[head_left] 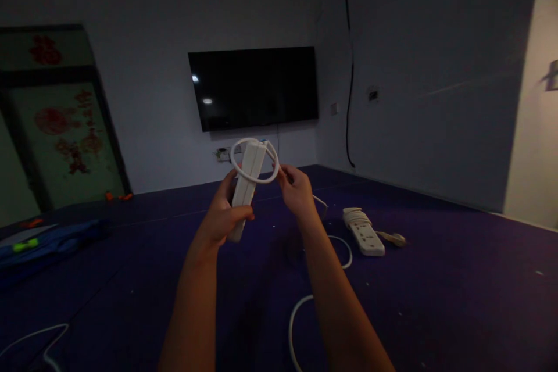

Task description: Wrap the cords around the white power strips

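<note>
My left hand (224,212) grips a white power strip (247,177), held up off the floor and tilted, its narrow side toward me. A white cord (257,179) loops loosely around the strip's upper end. To the right, my right hand (297,190) has its fingers pinched at that loop, closed on the cord. More of the cord trails down behind my right forearm and curves over the purple floor. A second power strip (368,239) lies on the floor to the right, its own cord wound around its far end and its plug (398,239) beside it.
Blue cloth (56,244) with a yellow-green item on it lies at the left. Another white cable (39,334) is at the lower left. Ahead, a television (257,90) hangs on the wall, and a black cable (350,93) dangles near the corner. A door (65,133) stands far left.
</note>
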{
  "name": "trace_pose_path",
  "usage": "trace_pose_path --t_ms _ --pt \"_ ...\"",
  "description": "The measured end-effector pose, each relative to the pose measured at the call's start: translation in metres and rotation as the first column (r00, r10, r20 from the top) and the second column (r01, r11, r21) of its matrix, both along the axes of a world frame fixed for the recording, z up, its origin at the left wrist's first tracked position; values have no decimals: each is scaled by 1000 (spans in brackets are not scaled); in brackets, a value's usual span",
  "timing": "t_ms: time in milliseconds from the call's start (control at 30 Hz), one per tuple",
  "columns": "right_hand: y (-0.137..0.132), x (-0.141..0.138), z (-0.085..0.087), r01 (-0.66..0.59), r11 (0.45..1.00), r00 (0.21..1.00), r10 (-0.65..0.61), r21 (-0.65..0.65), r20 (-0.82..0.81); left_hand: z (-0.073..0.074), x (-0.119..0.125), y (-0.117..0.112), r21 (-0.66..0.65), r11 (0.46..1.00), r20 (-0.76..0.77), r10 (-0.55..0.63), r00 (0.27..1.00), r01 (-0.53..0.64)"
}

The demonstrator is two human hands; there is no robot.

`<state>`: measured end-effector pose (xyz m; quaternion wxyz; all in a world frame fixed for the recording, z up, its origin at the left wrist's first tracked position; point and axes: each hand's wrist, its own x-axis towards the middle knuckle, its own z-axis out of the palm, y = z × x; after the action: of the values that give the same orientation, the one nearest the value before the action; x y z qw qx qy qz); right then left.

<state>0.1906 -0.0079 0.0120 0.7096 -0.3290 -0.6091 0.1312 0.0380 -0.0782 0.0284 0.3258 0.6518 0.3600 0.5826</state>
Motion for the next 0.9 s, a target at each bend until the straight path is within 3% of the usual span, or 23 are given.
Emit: trace_pose_path --t_ms 133,233,300,433,567,733,900 --pt "0 13 0 138 990 988 -137 15 -65 2 -8 -4 -56 998 -213 23 977 -36" --pt "-4 21 2 225 974 962 -219 21 -162 1 -15 2 -6 975 -343 207 916 -223" --pt "-5 25 3 256 966 946 -246 24 -211 -1 -19 11 23 923 -332 369 868 -384" --pt "-1 29 -1 276 960 933 -277 -34 -232 -5 -32 29 44 800 -77 601 796 -599" --pt "11 29 -11 344 917 930 -363 -203 -62 -2 -47 34 -10 721 229 676 700 -693" --pt "25 20 -26 410 830 908 -330 -378 259 2 -63 30 -16 745 508 581 636 -667" --pt "40 0 -46 337 774 882 -60 -536 467 1 -65 32 -105 776 609 544 577 -622"
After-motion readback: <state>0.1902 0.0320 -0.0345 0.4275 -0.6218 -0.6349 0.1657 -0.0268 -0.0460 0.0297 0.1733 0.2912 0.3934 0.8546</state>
